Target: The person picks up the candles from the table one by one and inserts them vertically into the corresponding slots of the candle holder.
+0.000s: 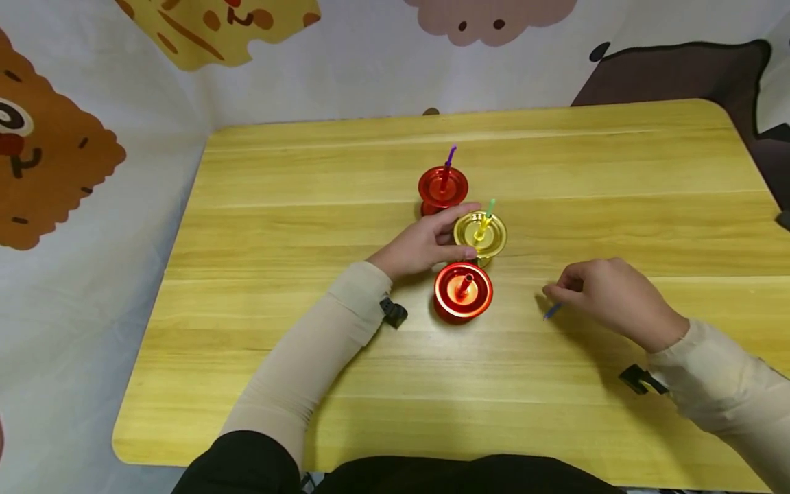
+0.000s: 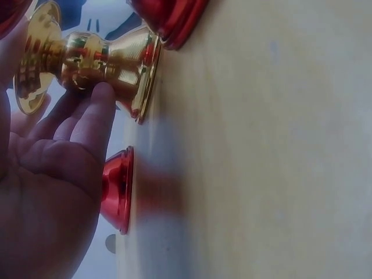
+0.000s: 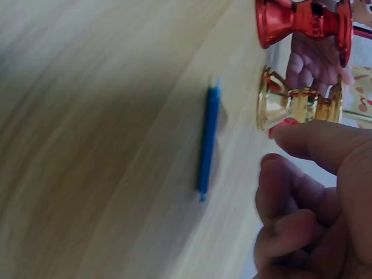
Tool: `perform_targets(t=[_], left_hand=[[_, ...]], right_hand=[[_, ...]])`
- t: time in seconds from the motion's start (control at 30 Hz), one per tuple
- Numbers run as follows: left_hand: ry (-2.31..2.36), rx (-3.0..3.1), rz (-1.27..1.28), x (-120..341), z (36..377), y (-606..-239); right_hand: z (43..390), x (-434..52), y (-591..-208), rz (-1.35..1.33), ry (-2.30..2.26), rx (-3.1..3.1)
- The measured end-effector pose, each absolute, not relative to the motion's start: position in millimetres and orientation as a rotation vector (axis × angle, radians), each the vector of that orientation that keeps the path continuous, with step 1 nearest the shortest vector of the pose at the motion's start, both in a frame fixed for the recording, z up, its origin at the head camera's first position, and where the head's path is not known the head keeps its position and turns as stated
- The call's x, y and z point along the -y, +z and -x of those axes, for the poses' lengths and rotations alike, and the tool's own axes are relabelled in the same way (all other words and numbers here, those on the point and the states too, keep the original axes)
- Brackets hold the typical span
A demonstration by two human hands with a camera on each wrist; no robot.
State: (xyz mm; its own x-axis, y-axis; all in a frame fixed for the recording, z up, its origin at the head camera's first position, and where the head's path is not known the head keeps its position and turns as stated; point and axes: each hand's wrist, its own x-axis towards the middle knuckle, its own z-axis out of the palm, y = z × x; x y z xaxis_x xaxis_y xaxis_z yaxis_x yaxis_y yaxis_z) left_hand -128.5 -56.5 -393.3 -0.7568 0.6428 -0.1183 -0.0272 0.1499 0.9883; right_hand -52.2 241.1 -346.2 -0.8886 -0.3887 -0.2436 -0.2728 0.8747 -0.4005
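Observation:
My left hand (image 1: 426, 243) grips a shiny gold candle holder (image 1: 498, 240) from its left side, thumb in front and fingers behind. A thin green candle (image 1: 491, 207) stands in its cup. Behind it is a red candle holder (image 1: 428, 195) bearing a purple candle (image 1: 451, 156). In front sits a second red candle holder (image 1: 455, 316) with a bare central socket. To the right, my right hand (image 1: 607, 298) hovers low over a slim blue candle (image 3: 209, 139) lying on the table. In the right wrist view its thumb and bent fingers stand apart from that candle, holding nothing.
The three holders stand close together in a row on the wooden table (image 1: 296, 206). A pale cloth with cartoon figures (image 1: 370, 75) hangs behind and to the left. The table's front edge lies against the person's dark clothing (image 1: 457, 473).

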Motion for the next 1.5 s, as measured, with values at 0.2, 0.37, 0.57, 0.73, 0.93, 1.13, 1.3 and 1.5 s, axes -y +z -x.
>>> perform_targets(t=[0.2,0.37,0.57,0.73,0.93,1.13,1.3,1.5], left_hand=[[1.649,-1.897,-0.591,55,128,-392],[1.638,-1.9,-0.573,53,127,-392],[1.654,-1.89,-0.572,54,126,-392],[1.666,-1.884,-0.585,54,125,-390],[1.674,-1.887,-0.59,54,124,-390],[1.675,-1.905,-0.587,54,123,-393],[1.666,-1.922,-0.591,54,123,-393],[1.671,-1.927,-0.582,55,124,-391]], right_hand=[[52,-248,-351,0.446,-0.481,-2.659],[53,-251,-354,0.416,-0.483,-2.629],[52,-253,-357,0.444,-0.474,-2.623],[52,-254,-357,0.473,-0.475,-2.603],[53,-253,-356,0.496,-0.484,-2.583],[54,-252,-359,0.529,-0.485,-2.572],[53,-253,-361,0.547,-0.483,-2.591],[51,-250,-359,0.553,-0.493,-2.62]])
